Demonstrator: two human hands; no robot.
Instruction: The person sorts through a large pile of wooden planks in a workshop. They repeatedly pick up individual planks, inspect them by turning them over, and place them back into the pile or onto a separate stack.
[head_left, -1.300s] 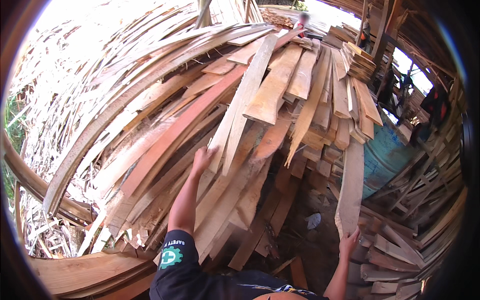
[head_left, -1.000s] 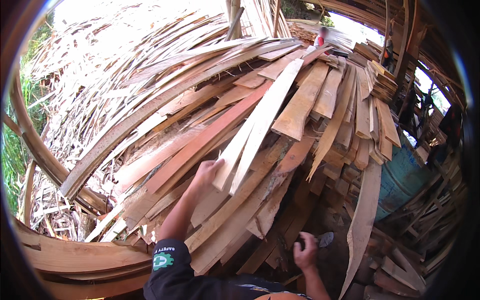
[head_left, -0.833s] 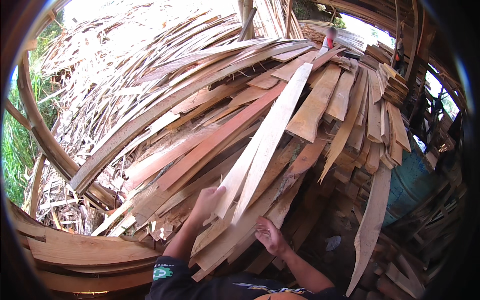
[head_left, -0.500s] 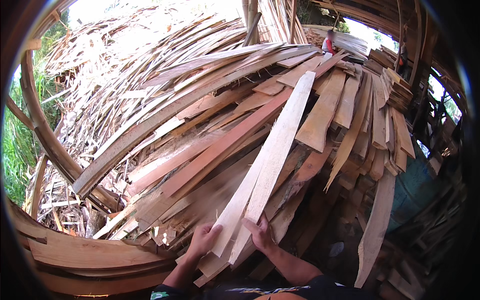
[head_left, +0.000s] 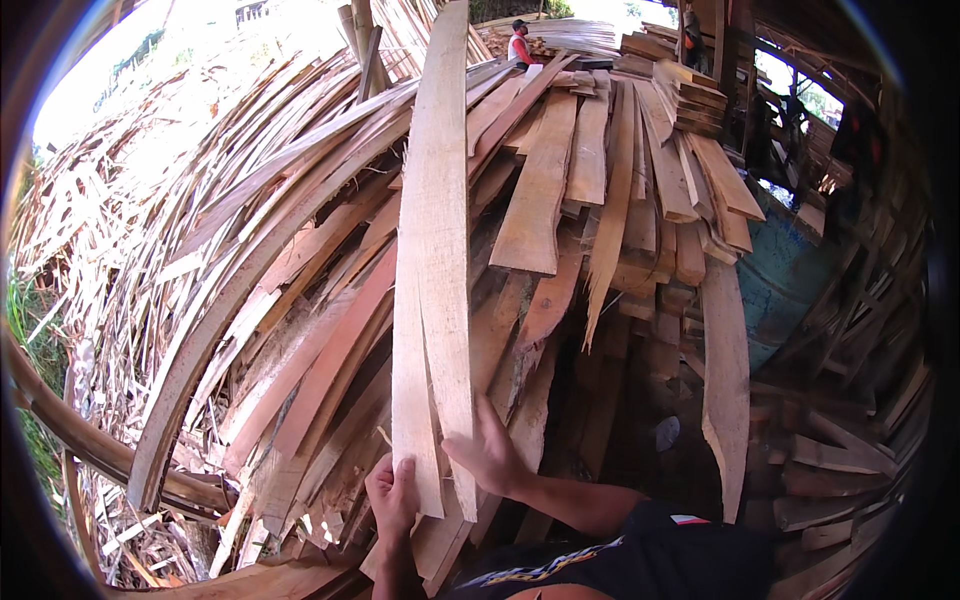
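A long pale wooden plank (head_left: 435, 230) stretches away from me over the woodpile, its far end reaching the top of the picture. From its near end a split runs up the middle, leaving two strips with a narrow gap between them. My left hand (head_left: 391, 495) is closed on the left strip near its lower end, thumb on top. At the right strip's outer edge, my right hand (head_left: 492, 452) grips with the thumb lying across the face and the fingers partly hidden. Beneath the strips, the end of another board (head_left: 440, 545) shows close to my body.
Piled boards (head_left: 540, 210) spread out ahead, several jutting toward me. Thin offcuts (head_left: 200, 150) heap up at left. A curved pole (head_left: 95, 450) crosses the lower left. At right are a blue drum (head_left: 785, 275) and a leaning board (head_left: 725, 390). Far back is a person (head_left: 519, 48).
My view has turned to the right. The plank's far end has risen and now points nearly straight ahead instead of off to the right. Both hands still hold its near end.
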